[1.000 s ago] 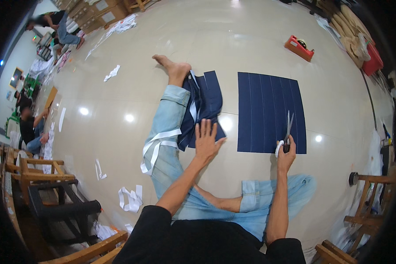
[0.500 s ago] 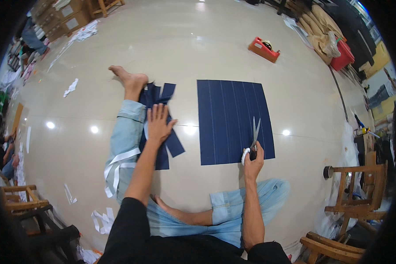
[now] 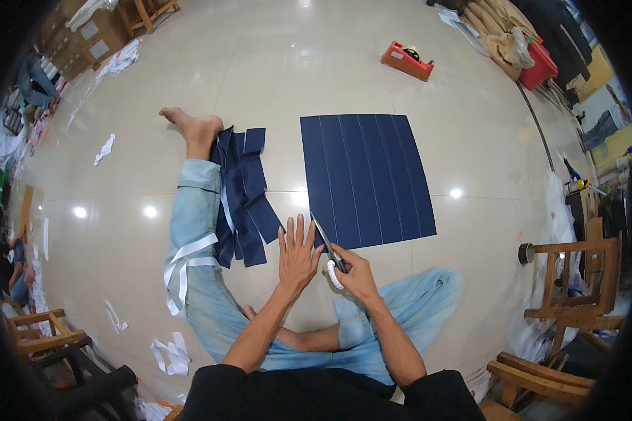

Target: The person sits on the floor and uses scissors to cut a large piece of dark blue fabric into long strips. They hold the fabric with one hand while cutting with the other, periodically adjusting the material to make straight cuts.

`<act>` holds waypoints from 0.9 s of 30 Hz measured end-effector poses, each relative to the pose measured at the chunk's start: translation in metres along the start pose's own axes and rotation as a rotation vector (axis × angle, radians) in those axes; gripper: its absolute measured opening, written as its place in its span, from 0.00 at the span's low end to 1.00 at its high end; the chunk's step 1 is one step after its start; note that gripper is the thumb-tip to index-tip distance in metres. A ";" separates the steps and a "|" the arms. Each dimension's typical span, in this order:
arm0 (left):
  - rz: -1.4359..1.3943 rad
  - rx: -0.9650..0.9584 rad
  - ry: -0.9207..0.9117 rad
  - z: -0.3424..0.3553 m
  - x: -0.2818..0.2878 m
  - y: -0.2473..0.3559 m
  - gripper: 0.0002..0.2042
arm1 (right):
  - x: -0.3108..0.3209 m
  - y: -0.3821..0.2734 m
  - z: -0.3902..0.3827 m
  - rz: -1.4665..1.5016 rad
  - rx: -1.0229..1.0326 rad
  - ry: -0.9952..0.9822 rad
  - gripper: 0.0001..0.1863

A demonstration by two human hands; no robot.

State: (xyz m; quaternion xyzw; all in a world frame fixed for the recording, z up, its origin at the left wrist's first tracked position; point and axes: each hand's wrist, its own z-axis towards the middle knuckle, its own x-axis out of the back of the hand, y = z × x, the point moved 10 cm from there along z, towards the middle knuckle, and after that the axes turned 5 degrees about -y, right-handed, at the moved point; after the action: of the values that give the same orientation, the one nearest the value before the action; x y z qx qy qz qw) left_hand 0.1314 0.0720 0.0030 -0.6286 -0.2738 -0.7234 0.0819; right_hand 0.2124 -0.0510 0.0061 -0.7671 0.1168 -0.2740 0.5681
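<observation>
A dark blue sheet of fabric [image 3: 369, 179] marked with pale lengthwise lines lies flat on the glossy floor in front of me. My right hand [image 3: 354, 274] grips scissors [image 3: 328, 242] whose blades point at the sheet's near left corner. My left hand [image 3: 298, 252] lies flat, fingers spread, on the floor just left of the scissors. A pile of cut dark blue strips [image 3: 242, 196] rests against my outstretched left leg [image 3: 193, 231] in light jeans.
White strips [image 3: 186, 263] drape over my left leg and more scraps [image 3: 170, 354] litter the floor. A red tape dispenser [image 3: 407, 61] sits beyond the sheet. Wooden chairs [image 3: 565, 281] stand at the right and lower left. Another person sits far left.
My right hand has carried the scissors from the sheet's right side to its near left corner. My left hand left the strip pile and now lies beside the scissors.
</observation>
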 end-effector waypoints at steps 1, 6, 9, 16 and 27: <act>0.037 -0.002 0.007 -0.001 0.001 0.002 0.31 | -0.003 0.007 -0.002 0.061 -0.023 0.005 0.31; -0.006 0.001 0.031 -0.001 0.004 0.004 0.30 | 0.012 -0.005 -0.006 0.199 0.001 0.147 0.33; 0.013 -0.001 0.048 -0.002 0.003 0.005 0.30 | 0.018 0.026 -0.014 0.254 -0.145 0.204 0.31; 0.001 0.022 0.030 -0.005 -0.001 0.004 0.30 | 0.055 0.027 -0.021 0.401 -0.126 0.400 0.30; -0.027 0.011 0.018 -0.002 0.003 0.008 0.30 | 0.084 0.050 -0.019 0.600 -0.222 0.553 0.29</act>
State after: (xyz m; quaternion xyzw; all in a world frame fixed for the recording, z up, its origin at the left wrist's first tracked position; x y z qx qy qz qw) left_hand 0.1326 0.0651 0.0076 -0.6176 -0.2854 -0.7287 0.0780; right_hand 0.2777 -0.1241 -0.0122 -0.6533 0.5120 -0.2777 0.4837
